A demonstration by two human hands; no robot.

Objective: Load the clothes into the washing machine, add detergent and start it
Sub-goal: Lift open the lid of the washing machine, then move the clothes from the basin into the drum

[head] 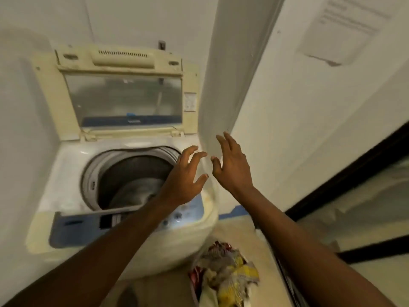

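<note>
At the left stands a top-loading washing machine, cream and white, its lid raised upright against the back wall so that the clear window faces forward. Below the lid the round drum lies open, and a grey piece of cloth rests at the bottom of it. Along the front edge runs a blue control panel with small buttons toward its right end. The left hand hovers over the right rim of the drum, fingers spread apart and holding nothing, its forearm crossing the panel. Just beside it the right hand is raised in front of the white wall corner, fingers likewise splayed and empty; the two hands are close but not touching. Lower down, to the right of the machine, a heap of clothes in yellow, red and grey sits on the floor, seemingly in a container whose rim is hard to make out
</note>
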